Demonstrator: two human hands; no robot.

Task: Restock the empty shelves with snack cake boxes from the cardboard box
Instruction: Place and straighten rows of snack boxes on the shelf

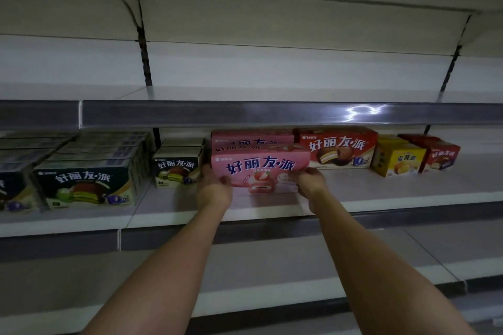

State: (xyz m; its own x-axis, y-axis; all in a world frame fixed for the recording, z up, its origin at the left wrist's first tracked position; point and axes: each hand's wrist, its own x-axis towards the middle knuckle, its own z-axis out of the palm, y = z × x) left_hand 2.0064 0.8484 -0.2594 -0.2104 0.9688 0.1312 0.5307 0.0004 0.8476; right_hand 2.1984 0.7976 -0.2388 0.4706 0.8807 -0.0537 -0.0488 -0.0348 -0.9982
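Hands (215,187) gripping pink box (260,168) on shelf (174,215)

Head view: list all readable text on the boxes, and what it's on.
"好丽友·派": front pink box, held by left hand and right hand.
"好丽友·派": red box.
"好丽友·派": dark green box.
"好丽友·派": small green box.
"蛋黄派": yellow box, last character blurred.
Small print: unreadable.

both arms fwd, l hand (215,187) & r hand (310,181) gripping

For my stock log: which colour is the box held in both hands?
Pink box, with a strawberry picture; head view.
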